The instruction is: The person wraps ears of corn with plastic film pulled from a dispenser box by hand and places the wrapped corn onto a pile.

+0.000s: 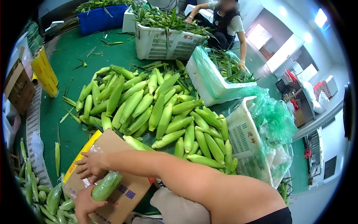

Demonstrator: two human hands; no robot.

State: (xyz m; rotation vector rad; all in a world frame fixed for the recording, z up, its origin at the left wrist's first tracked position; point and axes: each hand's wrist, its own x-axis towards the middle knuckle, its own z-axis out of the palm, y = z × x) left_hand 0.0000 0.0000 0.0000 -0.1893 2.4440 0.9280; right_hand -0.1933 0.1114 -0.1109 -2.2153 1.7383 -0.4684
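Note:
My left hand (87,204) grips an ear of corn (107,186) in green husk, with clear film shining over its upper end. My right arm reaches across from the right, and my right hand (90,165) lies with fingers spread near the corn, above a cardboard box (130,186) printed with dark characters. Along the box's far left edge runs a yellow strip (82,155). Clear film shows around my right fingers; whether they touch it I cannot tell. Beyond the box a large heap of green corn ears (149,108) covers the green floor.
Film-wrapped corn ears (56,198) lie at lower left. A yellow roll (44,72) stands farther back. White crates (167,43) and a foam box (203,78) hold husks; a co-worker (225,28) has both hands in them. Green plastic bags (272,115) hang over a right-hand crate (246,138).

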